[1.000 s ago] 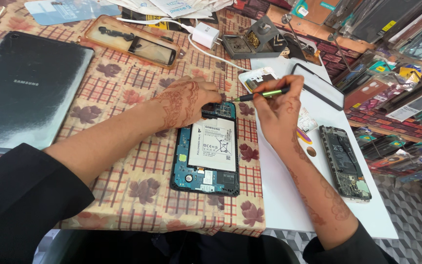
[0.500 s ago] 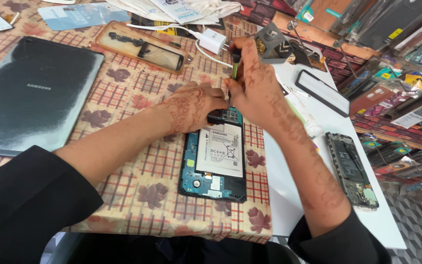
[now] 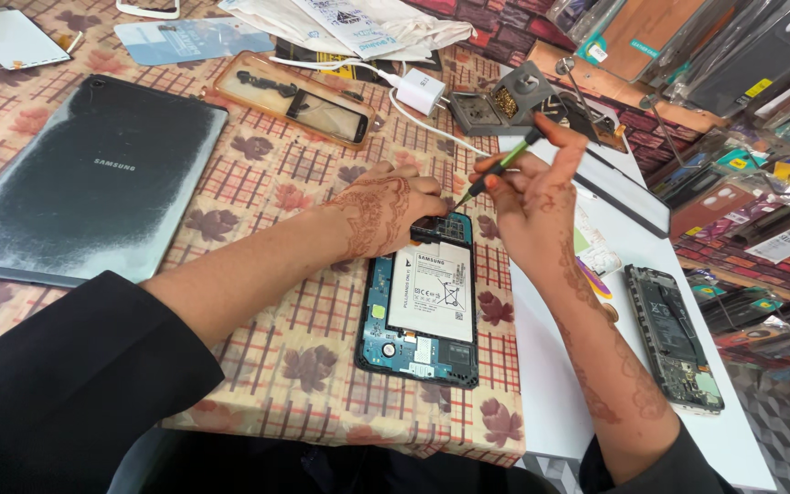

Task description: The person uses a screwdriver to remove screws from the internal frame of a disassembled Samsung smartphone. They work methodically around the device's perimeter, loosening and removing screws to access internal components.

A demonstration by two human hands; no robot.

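On the checked tablecloth, the opened small tablet lies back-off, white battery showing, with a large dark tablet well to its left. The left hand presses fingers down on its top edge; the right hand pinches a green-handled screwdriver, tip seemingly at the top corner. A slipping tip could gouge the board or puncture the battery.
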